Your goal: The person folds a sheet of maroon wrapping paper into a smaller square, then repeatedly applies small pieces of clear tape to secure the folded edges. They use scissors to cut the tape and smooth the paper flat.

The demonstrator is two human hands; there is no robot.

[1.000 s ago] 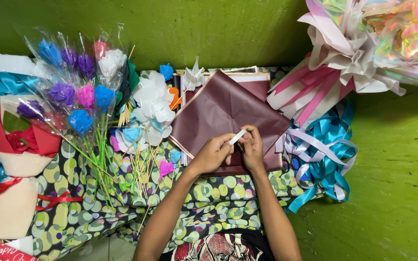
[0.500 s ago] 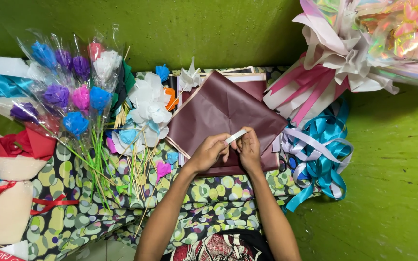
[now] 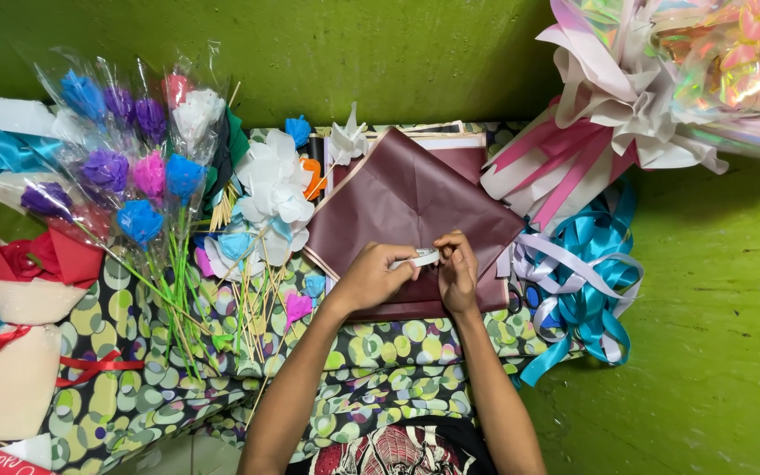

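Both my hands meet over a dark maroon wrapping sheet that lies as a diamond on the patterned cloth. My left hand and my right hand pinch a small white roll of tape between their fingertips, just above the sheet's near part. The roll is mostly hidden by my fingers.
Wrapped paper flowers on green stems and white and blue paper flowers lie to the left. A red and cream bouquet wrap sits far left. Pink-white ribbon bows and teal ribbon lie right. A green floor is beyond.
The view has drifted slightly; my hands stay together over the maroon sheet, still working the small white roll between the fingers.
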